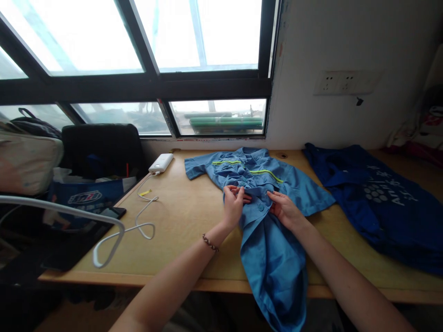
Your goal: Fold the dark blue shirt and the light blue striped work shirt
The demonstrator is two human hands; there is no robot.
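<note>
A light blue short-sleeved work shirt with yellow-green stripes lies spread on the table, its collar toward the window. Its lower part is lifted and hangs over the table's front edge. My left hand pinches the cloth near the middle of the shirt, fingers curled in the fabric. Just to the right, my right hand grips the edge of the same cloth between thumb and fingers. Between the hands a round blue button shows on the fabric. Some fingertips are hidden by the folds.
Right of the shirt lies a dark blue garment with white print. A white power bank with a white cable rests on the table at left. Beyond its left edge stand a black chair and a blue bag.
</note>
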